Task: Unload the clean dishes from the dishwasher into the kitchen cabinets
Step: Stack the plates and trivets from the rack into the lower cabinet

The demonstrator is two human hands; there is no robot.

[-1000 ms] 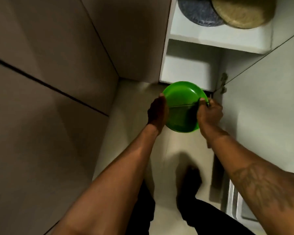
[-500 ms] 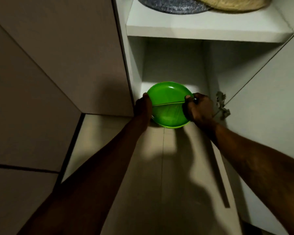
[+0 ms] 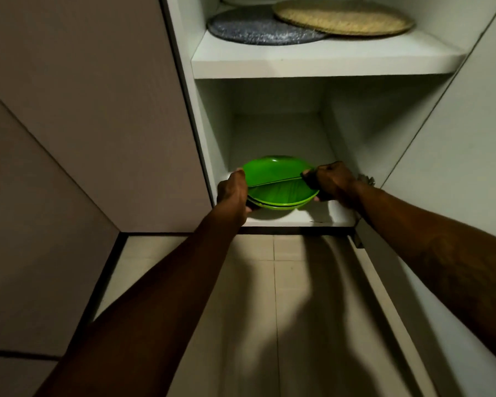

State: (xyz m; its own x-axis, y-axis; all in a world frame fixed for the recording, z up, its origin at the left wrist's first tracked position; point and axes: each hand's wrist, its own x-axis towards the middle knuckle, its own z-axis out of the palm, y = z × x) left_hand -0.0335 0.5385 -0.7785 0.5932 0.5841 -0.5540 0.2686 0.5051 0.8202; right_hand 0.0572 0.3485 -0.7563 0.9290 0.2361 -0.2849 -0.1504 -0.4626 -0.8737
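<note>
Both hands have carried the stack of green plates (image 3: 281, 184) forward from the cabinet's edge and down into the bottom compartment, where it was still out over the tiled floor a moment ago. Now the stack hangs just above the bottom shelf (image 3: 315, 217), near its front lip and closer to the left wall; I cannot tell whether its underside touches yet. At least two plates show at the rim, nested, with the top one's centre ridge running across. The left hand (image 3: 232, 196) clamps the left rim, fingers curled beneath and thumb on top. The right hand (image 3: 330, 180) pinches the right rim, fingertips closed on the edge.

Risk lies in the release. If one hand lets go first, the nested plates could slide apart or tip toward the open front. Set down this close to the lip, they might overhang and catch the open cabinet door (image 3: 455, 179). Knuckles of the left hand sit near the side panel and may scrape it. The blue mat (image 3: 258, 31) and woven mat (image 3: 341, 18) on the upper shelf are well clear.
</note>
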